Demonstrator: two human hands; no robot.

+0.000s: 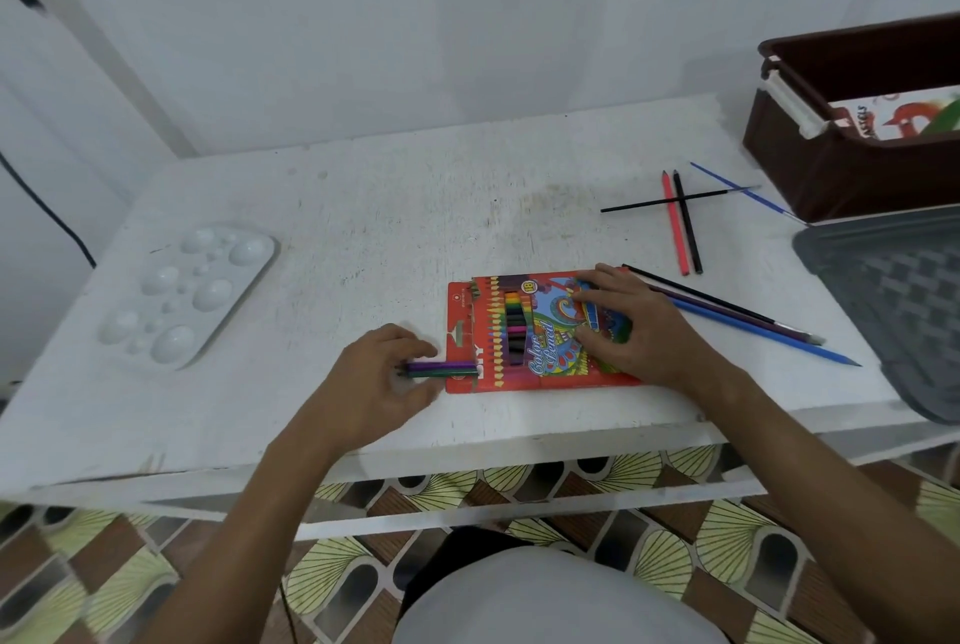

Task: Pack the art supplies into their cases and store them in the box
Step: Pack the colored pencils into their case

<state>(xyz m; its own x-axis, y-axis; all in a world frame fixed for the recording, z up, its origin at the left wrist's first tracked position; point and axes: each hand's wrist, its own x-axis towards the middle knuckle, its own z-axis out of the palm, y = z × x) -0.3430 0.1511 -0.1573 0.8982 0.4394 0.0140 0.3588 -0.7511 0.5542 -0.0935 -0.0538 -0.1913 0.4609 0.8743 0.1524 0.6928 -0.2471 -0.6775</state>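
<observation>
Two bare forearms reach forward from the bottom of the view over a white table [363,206]. Left hand [371,381]: fingers curled around a small bundle of coloured pencils [441,369], purple and green among them, whose far ends meet the open left end of the pencil case [498,331]. Right hand [631,326]: laid palm down on the right half of the case, fingers spread and nearly straight, pressing it flat without gripping. The case, red with a printed "Color Pencil" front, lies flat between the two hands near the table's front edge. Just right of the right hand lie a blue pencil [763,331] and two dark brushes. Farther back, a red pencil [675,227] and a black pencil [688,225] lie side by side, crossed by a thin black brush [644,204]. Far left: a white paint palette [192,290]. Far right: a brown box [841,165] holding a printed pack.
</observation>
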